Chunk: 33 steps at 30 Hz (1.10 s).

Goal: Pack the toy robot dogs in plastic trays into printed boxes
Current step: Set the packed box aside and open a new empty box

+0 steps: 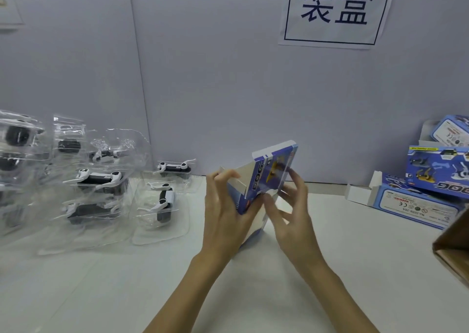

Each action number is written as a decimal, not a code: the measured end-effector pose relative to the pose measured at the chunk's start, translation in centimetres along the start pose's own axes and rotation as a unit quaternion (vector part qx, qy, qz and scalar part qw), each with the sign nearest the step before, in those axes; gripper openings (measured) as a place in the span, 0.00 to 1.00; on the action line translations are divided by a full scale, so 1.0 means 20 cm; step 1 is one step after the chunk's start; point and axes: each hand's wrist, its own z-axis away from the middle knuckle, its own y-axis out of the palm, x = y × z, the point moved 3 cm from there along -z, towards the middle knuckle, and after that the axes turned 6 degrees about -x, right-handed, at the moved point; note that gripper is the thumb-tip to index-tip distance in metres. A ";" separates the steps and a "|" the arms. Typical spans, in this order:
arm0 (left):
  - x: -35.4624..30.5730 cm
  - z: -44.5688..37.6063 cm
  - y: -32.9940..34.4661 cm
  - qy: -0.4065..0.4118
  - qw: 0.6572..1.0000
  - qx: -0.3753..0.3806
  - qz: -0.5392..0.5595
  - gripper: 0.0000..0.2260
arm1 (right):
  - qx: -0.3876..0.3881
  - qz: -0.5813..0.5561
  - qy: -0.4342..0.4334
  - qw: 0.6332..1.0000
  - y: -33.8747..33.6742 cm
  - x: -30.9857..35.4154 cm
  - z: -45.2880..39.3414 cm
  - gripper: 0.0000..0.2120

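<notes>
A blue printed box (272,173) stands tilted above the middle of the white table, held from both sides. My left hand (225,206) grips its left side, fingers by a white flap. My right hand (289,206) holds its lower right edge, thumb pressed against the box. Clear plastic trays with black-and-white toy robot dogs lie at the left; the nearest tray (162,203) is just left of my left hand, another tray (96,183) further left. What is inside the held box is hidden.
Printed boxes are stacked at the right: one lying with open white flaps (416,203), another (439,170) on top. A brown cardboard carton (454,246) juts in at the right edge. A grey wall with a paper sign (335,8) stands behind the table (253,294).
</notes>
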 end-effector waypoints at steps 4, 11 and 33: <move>0.03 0.00 0.00 0.067 0.988 0.130 0.048 0.38 | 0.054 -0.022 0.029 0.998 0.05 -0.01 0.01 0.41; 0.06 0.00 -0.01 -0.037 0.968 0.225 0.107 0.42 | -0.026 -0.177 0.103 0.978 -0.08 -0.02 -0.07 0.34; 0.21 -0.05 -0.10 -0.118 0.985 0.078 -0.102 0.29 | -0.132 -0.223 0.207 0.943 -0.22 -0.23 -0.15 0.21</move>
